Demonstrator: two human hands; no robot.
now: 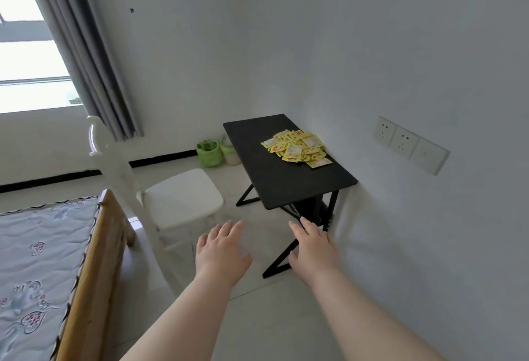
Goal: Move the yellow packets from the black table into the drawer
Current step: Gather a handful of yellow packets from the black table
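Your left hand and right hand reach forward, fingers spread, holding nothing. Yellow packets lie heaped at 12 o'clock on the black table.

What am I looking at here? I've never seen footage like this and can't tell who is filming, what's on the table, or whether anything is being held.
There is no machine: a person wears a camera on the head, looking forward and down, so you see their own arms. The left hand and right hand are stretched forward, open and empty. Ahead stands a black table against the wall, with a pile of yellow packets on it. A white chair is beside it. No drawer is visible.
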